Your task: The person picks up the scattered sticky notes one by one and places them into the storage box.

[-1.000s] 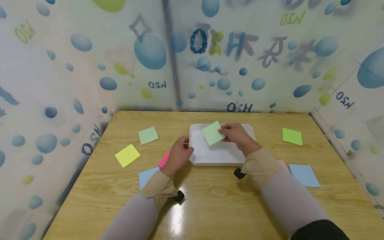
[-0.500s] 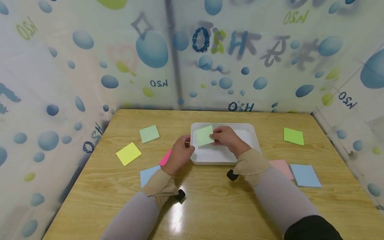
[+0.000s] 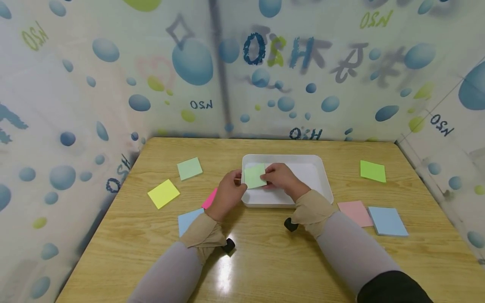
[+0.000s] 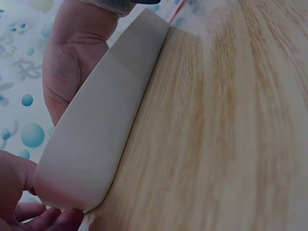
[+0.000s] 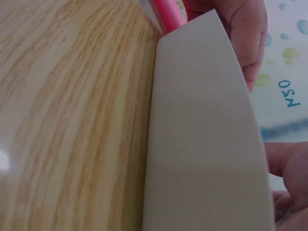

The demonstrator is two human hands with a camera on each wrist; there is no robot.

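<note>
At centre frame, the right hand (image 3: 282, 178) is pinching a pale green note (image 3: 254, 176) over the white tray (image 3: 311, 176), which the left hand (image 3: 226, 194) is gripping. Placing is seemingly underway, probably needing a level release next.

– What stands behind the light-brown, wood-grained table (image 3: 265, 265)?
– A whitish wall (image 3: 242, 92), printed with blue and yellow-green oval drops (image 3: 193, 62) and mirrored blue lettering (image 3: 301, 52)
– Anything else on it?
– A dark grey vertical band (image 3: 218, 63), while a narrow white glare (image 3: 224, 273) shines on the tabletop
</note>
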